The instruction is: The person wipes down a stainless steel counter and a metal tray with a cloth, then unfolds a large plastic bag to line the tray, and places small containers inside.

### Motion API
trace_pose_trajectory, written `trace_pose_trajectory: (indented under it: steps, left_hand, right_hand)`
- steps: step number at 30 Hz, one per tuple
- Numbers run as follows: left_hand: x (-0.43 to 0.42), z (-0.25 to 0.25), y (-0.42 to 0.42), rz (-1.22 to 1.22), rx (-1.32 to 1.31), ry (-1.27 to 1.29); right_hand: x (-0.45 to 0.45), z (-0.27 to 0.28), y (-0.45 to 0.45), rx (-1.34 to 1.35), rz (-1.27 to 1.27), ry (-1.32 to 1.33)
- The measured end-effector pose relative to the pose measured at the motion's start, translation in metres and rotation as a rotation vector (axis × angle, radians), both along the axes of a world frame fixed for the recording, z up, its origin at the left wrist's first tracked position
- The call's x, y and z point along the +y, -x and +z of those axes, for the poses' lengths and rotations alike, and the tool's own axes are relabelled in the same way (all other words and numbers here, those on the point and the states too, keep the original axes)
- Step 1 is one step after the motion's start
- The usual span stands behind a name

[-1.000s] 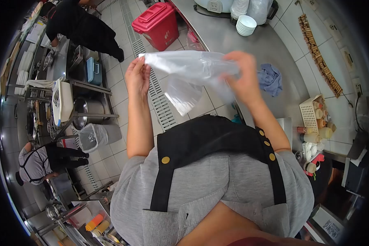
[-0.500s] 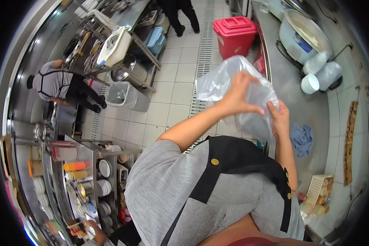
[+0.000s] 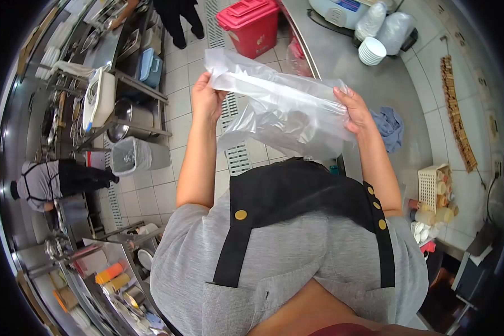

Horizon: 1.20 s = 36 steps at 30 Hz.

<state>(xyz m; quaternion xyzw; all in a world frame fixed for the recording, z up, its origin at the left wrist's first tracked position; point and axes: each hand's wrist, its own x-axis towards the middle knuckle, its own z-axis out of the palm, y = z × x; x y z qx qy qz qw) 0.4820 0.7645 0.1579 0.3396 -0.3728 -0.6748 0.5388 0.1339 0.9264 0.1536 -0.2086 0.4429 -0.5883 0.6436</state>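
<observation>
A clear plastic bag (image 3: 285,112) is stretched sideways between my two hands, in front of my black apron. My left hand (image 3: 206,99) pinches its upper left corner, fingers closed on the film. At the opposite end my right hand (image 3: 353,111) grips the bag's edge, with the thumb on top. Through the thin, wrinkled film the floor shows faintly. Whether the bag's mouth is parted cannot be made out.
A red lidded bin (image 3: 249,31) stands ahead beside the steel counter (image 3: 341,61). On the counter lie a blue cloth (image 3: 387,129) and stacked white bowls (image 3: 371,51). Left are a grey lined bin (image 3: 140,155) and a person (image 3: 45,182); another person (image 3: 179,19) stands farther ahead.
My left hand has moved left to the bag's other corner, and its fingers have closed there. The bag is now spread wide instead of hanging from my right hand. The view has turned right.
</observation>
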Motion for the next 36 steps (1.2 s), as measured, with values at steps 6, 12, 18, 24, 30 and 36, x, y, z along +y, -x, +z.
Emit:
trace_pose_trajectory:
  steps: [6, 12, 18, 24, 30, 36]
  left_hand:
    - [0.008, 0.01, 0.028, 0.03, 0.105, 0.011]
    - [0.024, 0.035, 0.058, -0.036, -0.081, 0.034]
    - [0.035, 0.037, 0.078, 0.048, -0.29, 0.315]
    - [0.094, 0.029, 0.093, -0.251, -0.762, 0.503]
    - [0.054, -0.016, 0.041, -0.244, 0.015, -0.227]
    - [0.003, -0.058, -0.091, -0.071, 0.398, -0.68]
  right_hand:
    - [0.012, -0.011, -0.017, 1.511, -0.537, 0.117]
    - [0.018, 0.048, -0.094, 1.808, -0.17, 0.562]
    - [-0.03, 0.001, -0.065, 0.392, 0.15, 0.195]
    - [-0.033, 0.019, -0.085, 0.151, 0.064, 0.153]
    - [-0.033, 0.013, -0.042, -0.141, -0.056, 0.002]
    - [-0.001, -0.026, 0.07, -0.562, -0.285, 0.052]
